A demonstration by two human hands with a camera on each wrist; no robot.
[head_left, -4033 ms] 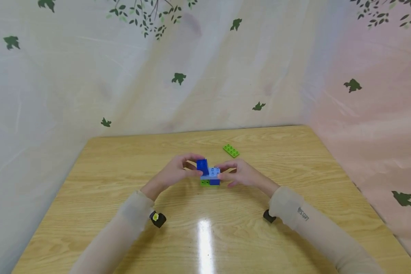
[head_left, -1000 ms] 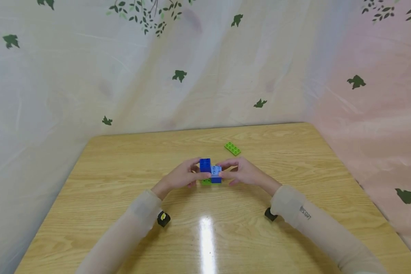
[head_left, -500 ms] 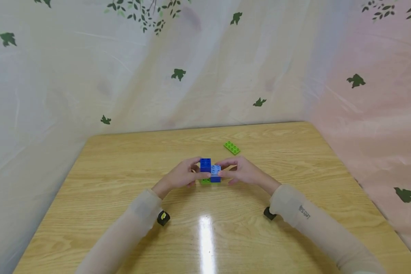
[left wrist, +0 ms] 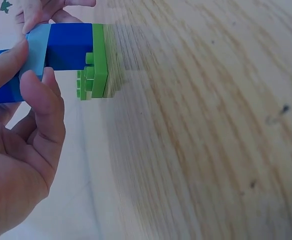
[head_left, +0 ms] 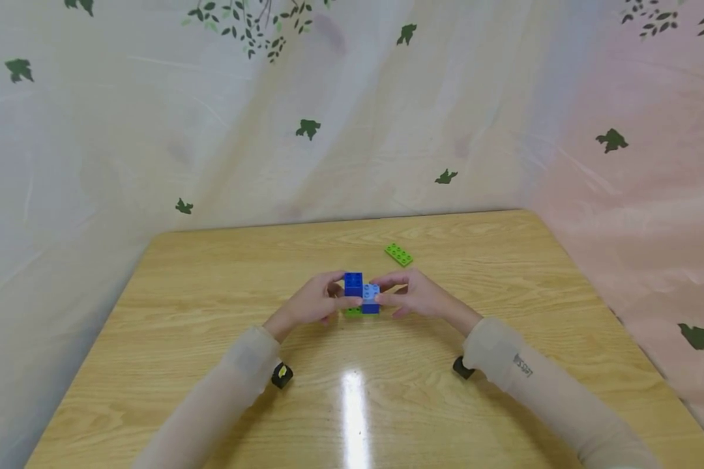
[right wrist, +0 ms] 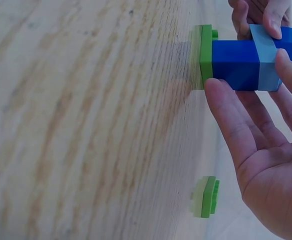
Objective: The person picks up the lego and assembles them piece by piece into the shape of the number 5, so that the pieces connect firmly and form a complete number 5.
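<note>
One light blue block (head_left: 370, 290), lengthwise left to right, sits between left hand (head_left: 312, 301) and right hand (head_left: 418, 297), neither clearly nearer. The left pinches one dark blue block (head_left: 353, 283) atop that block's left end; the right pinches its other end, above a second dark blue block (head_left: 371, 309). Two green plates: base plate (head_left: 353, 312) underneath, loose plate (head_left: 399, 254) beyond, rightward.

One line of small dark lettering (head_left: 523, 365) stands on the pale beige fabric sleeve (head_left: 557, 404) of the right arm, just right of the small black box-shaped device (head_left: 463, 367) at that wrist in the head view. It runs slantwise and is too small and blurred to read with certainty.
</note>
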